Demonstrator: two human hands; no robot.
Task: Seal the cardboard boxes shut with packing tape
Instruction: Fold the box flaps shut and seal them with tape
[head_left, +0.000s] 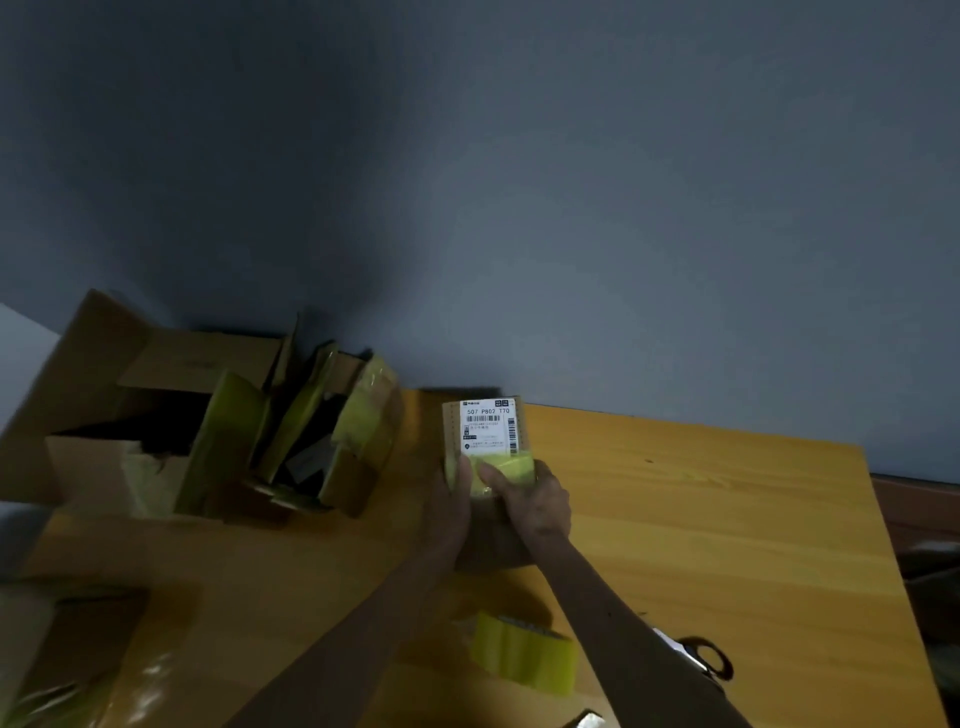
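Observation:
A small cardboard box (485, 431) with a white shipping label stands on the wooden table (701, 519), a strip of yellowish tape across its near end. My left hand (449, 506) grips the box's left side. My right hand (530, 501) presses its fingers onto the tape on top. A roll of yellow packing tape (524, 657) lies on the table near me, between my forearms.
A large open cardboard box (130, 395) at the left holds several taped boxes (363, 415) standing on edge. Scissors (701, 657) lie at my right forearm. Another cardboard box (67, 644) sits at the lower left. A grey wall stands behind the table.

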